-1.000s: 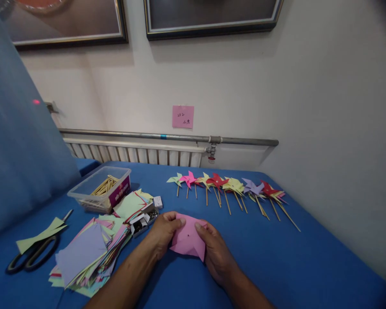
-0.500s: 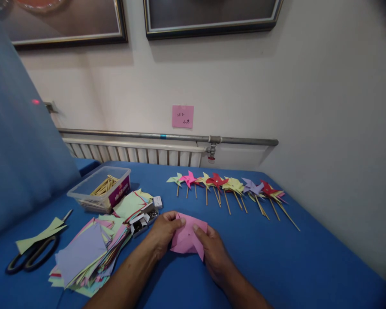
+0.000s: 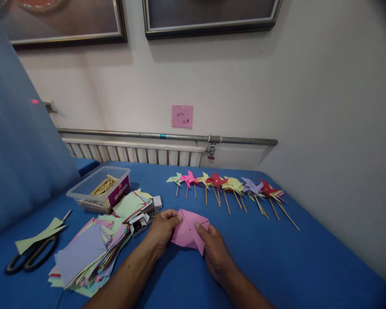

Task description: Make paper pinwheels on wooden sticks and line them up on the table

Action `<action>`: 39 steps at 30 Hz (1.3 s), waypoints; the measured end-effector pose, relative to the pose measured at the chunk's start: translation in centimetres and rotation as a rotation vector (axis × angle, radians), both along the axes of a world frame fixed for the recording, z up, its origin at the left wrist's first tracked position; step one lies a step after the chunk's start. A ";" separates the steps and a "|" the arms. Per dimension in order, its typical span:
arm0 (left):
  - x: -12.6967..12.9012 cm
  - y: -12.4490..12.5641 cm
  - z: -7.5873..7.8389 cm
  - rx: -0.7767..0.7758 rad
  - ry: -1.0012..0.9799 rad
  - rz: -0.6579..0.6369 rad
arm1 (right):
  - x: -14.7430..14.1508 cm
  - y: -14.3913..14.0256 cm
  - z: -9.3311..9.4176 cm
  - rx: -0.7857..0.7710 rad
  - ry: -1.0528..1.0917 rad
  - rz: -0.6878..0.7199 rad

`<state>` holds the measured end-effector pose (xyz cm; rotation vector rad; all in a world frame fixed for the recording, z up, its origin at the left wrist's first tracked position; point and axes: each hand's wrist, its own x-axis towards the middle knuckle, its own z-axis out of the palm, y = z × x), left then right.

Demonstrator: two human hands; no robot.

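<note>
Between my hands is a pink paper square (image 3: 189, 235), cut in from its corners and marked with a small dark dot near the middle. My left hand (image 3: 164, 228) pinches its left edge, thumb on top. My right hand (image 3: 212, 245) grips the right side, its thumb lying on the paper and its other fingers hidden beneath. Just left of my left hand are small open boxes (image 3: 138, 225) of pins or tacks. The paper is held above the blue table (image 3: 260, 266).
Finished paper pinwheels (image 3: 216, 180) on sticks lie in a row at the back right. On the left are a plastic tub (image 3: 80, 195) of sticks, stacked coloured paper squares (image 3: 80, 255), and black-handled scissors (image 3: 40, 255) under a green paper piece (image 3: 40, 235). A curtain (image 3: 22, 141) hangs far left.
The pink paper has turned slightly and tilted in my hands, its top left corner now sticking up more. Both hands keep hold of it; the left thumb has shifted a little toward the edge.
</note>
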<state>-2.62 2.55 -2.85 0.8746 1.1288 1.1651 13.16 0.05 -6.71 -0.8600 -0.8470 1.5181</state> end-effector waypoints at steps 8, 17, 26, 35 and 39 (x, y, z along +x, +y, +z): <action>-0.2 0.2 -0.4 0.016 0.008 0.012 | 0.1 -0.1 0.0 -0.018 -0.029 0.010; -0.1 0.2 -0.3 0.015 0.028 0.031 | 0.0 0.0 -0.4 -0.009 -0.030 -0.005; -0.2 0.4 -0.7 0.101 0.149 0.063 | 0.1 0.1 -0.5 -0.034 -0.067 -0.046; 0.0 0.3 -0.6 0.242 0.262 0.133 | 0.2 -0.3 0.1 -0.013 -0.081 0.011; 0.0 0.2 -0.5 0.255 0.282 0.142 | 0.3 -0.2 -0.2 0.000 -0.112 0.022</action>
